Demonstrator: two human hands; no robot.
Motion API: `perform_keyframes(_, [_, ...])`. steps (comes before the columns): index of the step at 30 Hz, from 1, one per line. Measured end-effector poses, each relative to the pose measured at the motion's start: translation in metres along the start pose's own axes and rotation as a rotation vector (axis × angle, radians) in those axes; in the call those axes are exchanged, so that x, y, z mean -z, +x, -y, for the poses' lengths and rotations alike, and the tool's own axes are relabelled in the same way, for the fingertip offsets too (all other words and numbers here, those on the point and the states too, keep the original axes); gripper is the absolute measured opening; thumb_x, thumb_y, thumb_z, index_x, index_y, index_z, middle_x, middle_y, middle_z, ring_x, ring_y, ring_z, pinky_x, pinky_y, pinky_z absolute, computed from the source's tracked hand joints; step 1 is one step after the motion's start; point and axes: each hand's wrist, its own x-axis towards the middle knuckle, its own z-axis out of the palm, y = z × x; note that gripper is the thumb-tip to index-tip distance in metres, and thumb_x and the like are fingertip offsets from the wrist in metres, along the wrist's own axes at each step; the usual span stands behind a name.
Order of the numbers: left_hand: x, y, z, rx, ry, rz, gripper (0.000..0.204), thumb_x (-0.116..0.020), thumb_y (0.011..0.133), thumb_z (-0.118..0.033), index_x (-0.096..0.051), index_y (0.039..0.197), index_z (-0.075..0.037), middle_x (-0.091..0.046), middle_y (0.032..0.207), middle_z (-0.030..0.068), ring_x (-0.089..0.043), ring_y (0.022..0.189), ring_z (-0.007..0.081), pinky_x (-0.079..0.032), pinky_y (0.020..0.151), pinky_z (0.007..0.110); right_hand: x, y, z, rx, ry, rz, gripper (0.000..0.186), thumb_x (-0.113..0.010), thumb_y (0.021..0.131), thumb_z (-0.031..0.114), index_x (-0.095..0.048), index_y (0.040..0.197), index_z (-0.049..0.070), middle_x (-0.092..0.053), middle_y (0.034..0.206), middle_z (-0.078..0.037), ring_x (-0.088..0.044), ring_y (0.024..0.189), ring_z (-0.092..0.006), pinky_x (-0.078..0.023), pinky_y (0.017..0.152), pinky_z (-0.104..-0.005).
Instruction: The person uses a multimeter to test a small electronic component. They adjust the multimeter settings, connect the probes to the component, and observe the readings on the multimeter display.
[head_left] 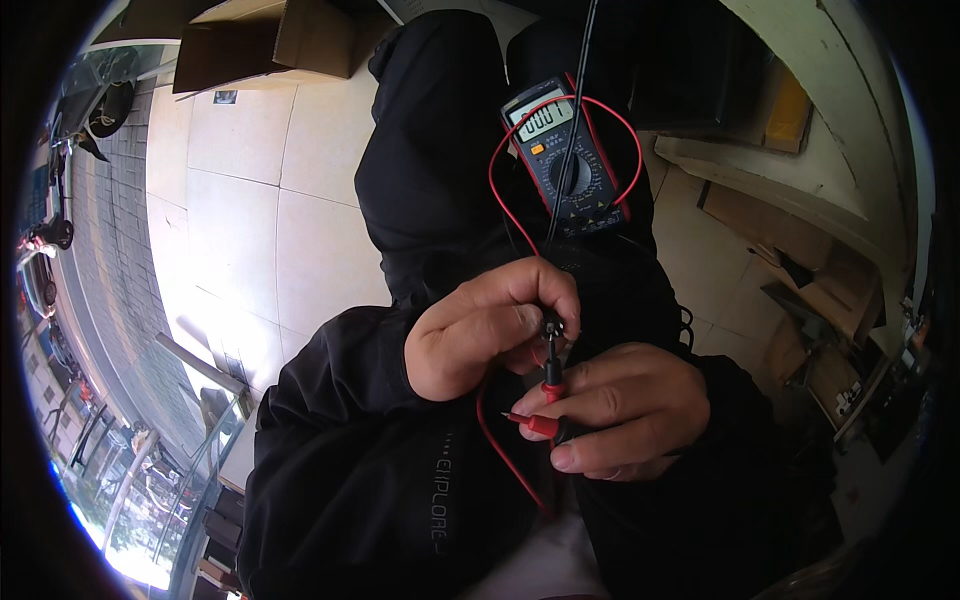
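Note:
My left hand (pixel 475 328) pinches a small black connector (pixel 551 326) between thumb and forefinger, with its end facing me. In my right hand (pixel 637 408) are two multimeter test probes. One probe (pixel 552 372), dark toward its tip and red lower down, points up at the connector; its tip appears to meet it. The red probe (pixel 538 425) lies across the fingers with its metal tip pointing left, apart from the connector. A multimeter (pixel 563 160) with a lit display rests on my dark trousers beyond my hands. Its red lead (pixel 494 440) runs past my left hand.
A black cable (pixel 575 125) crosses over the multimeter. An open cardboard box (pixel 262 45) stands on the tiled floor (pixel 235 215) at the far left. More cardboard (pixel 800 255) and a pale cabinet edge (pixel 770 180) are on the right. Glass and a street show at the left rim.

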Motion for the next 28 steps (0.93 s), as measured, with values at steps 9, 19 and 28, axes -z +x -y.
perform_keyframes(9, [-0.0027,0.0002,-0.0001,-0.034,0.018,0.015,0.027,-0.04,0.094,-0.014,-0.056,0.112,0.0,-0.058,0.102,0.0045,-0.049,0.079,0.0078,-0.042,0.069,0.025,0.0002,0.0022,0.0008,-0.004,0.007,-0.004,0.013,-0.062,0.096,0.01,-0.065,0.101,-0.002,-0.07,0.098,-0.026,-0.074,0.088,-0.0324,-0.065,0.069,-0.0375])
perform_keyframes(19, [-0.0036,0.0003,0.001,-0.075,0.023,0.018,0.026,-0.039,0.095,-0.012,-0.055,0.112,0.001,-0.057,0.102,0.0062,-0.052,0.081,0.0088,-0.043,0.071,0.025,0.0012,0.0034,0.0009,-0.001,0.004,0.003,0.015,-0.06,0.098,0.011,-0.065,0.101,-0.002,-0.069,0.099,-0.028,-0.074,0.088,-0.0325,-0.065,0.069,-0.0375])
perform_keyframes(28, [0.0011,0.0069,0.0028,-0.302,0.21,0.108,0.025,-0.042,0.096,-0.008,-0.054,0.115,0.003,-0.056,0.101,0.0092,-0.053,0.087,0.0134,-0.043,0.078,0.026,0.0008,0.0012,0.0,0.018,0.02,0.019,0.013,-0.062,0.095,0.01,-0.065,0.102,-0.001,-0.07,0.098,-0.025,-0.074,0.088,-0.0334,-0.065,0.068,-0.0367])
